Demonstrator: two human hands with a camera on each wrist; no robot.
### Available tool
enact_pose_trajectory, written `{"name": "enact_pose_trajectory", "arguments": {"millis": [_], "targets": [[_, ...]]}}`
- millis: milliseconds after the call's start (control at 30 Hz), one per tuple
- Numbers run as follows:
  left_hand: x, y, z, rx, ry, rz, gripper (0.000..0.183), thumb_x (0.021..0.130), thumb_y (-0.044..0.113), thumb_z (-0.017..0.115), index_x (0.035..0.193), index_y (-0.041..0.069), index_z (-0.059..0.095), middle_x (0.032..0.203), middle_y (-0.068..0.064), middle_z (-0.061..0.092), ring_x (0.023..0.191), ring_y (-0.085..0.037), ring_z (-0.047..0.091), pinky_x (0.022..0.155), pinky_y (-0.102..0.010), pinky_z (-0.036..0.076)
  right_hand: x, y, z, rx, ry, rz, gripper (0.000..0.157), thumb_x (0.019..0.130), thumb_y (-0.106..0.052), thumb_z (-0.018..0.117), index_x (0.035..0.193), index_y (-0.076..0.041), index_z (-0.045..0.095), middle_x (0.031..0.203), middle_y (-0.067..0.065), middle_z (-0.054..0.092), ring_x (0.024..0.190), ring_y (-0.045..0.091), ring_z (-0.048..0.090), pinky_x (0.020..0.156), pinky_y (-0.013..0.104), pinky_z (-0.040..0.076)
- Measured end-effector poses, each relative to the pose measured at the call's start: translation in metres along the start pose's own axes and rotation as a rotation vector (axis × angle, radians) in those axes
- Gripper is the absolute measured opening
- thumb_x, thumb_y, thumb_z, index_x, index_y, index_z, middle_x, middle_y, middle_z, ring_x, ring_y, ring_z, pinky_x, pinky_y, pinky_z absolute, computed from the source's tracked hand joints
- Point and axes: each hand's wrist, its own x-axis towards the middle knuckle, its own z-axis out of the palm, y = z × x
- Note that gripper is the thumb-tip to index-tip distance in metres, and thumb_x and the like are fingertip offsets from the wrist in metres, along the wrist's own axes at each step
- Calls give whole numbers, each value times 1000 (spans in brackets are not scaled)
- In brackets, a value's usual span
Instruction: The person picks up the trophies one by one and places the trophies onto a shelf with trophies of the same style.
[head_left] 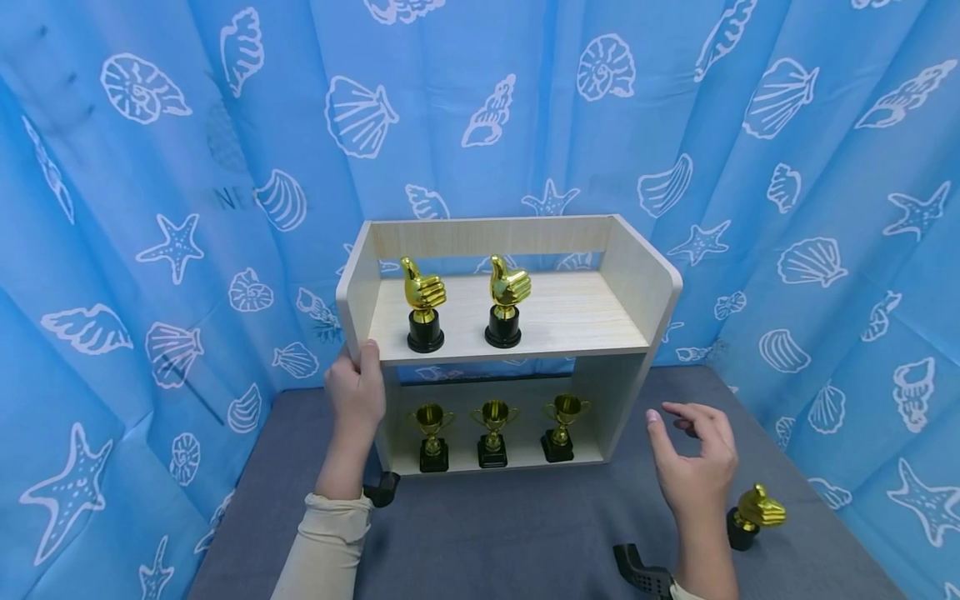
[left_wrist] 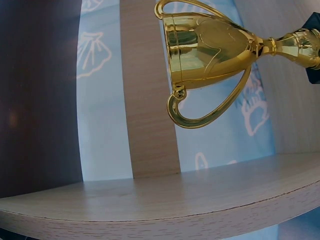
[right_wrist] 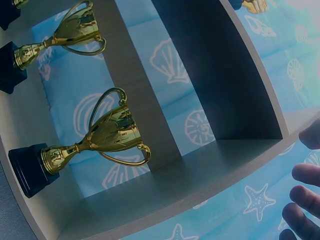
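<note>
A pale wooden two-tier shelf point(head_left: 517, 356) stands on the table. My left hand point(head_left: 356, 392) grips its left side panel by the front edge, thumb at the middle board; its other fingers are mostly hidden. On the upper board stand two gold thumbs-up trophies, a left one point(head_left: 425, 304) and a right one point(head_left: 506, 302), both on black bases. Below are three gold two-handled trophy cups: left point(head_left: 431, 437), middle point(head_left: 492, 433) and right point(right_wrist: 112, 132). My right hand point(head_left: 697, 458) is held apart from the shelf's right side, fingers loosely bent, with nothing in it.
Another gold thumbs-up trophy point(head_left: 756, 515) stands on the grey tablecloth point(head_left: 502, 533), just right of my right wrist. A blue curtain point(head_left: 480, 108) with white shell prints hangs behind and at both sides. Black wrist mounts point(head_left: 641, 571) stick out from my arms.
</note>
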Motion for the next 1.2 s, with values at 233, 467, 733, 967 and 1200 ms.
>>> {"name": "enact_pose_trajectory", "arguments": {"millis": [233, 467, 733, 967, 1200], "targets": [[0, 0, -1, 0, 6, 12, 41, 100, 42, 43, 71, 14, 43, 58, -6, 37, 50, -25, 35, 54, -37, 38, 0, 4, 0, -6, 11, 10, 25, 84, -17, 77, 104, -4, 72, 106, 10, 58, 93, 4, 49, 82, 17, 37], [0, 1, -1, -2, -1, 16, 40, 100, 42, 43, 75, 12, 47, 59, -7, 39, 52, -26, 39, 61, -37, 42, -2, 3, -1, -30, 23, 21, 25, 84, -19, 76, 105, -5, 72, 106, 8, 59, 93, 4, 49, 82, 17, 37], [0, 0, -2, -8, -16, 0, 42, 100, 44, 42, 81, 9, 53, 62, -8, 43, 59, -26, 47, 67, -38, 45, -3, 4, -4, -35, 30, 37, 25, 85, -19, 76, 105, -5, 72, 107, 6, 58, 94, 5, 49, 83, 18, 36], [0, 0, -2, -5, -15, 4, 41, 100, 44, 42, 80, 10, 53, 62, -8, 41, 57, -26, 44, 66, -38, 44, -5, 7, -8, -49, 41, 52, 26, 84, -20, 77, 105, -6, 72, 107, 3, 57, 93, 2, 48, 83, 18, 35], [-1, 2, -2, -10, -25, -17, 45, 100, 45, 41, 92, 6, 61, 64, -10, 45, 64, -27, 50, 72, -38, 45, -5, 9, -11, -99, 62, 66, 27, 83, -23, 78, 105, -8, 73, 108, 5, 59, 94, 1, 45, 82, 18, 33]]}}
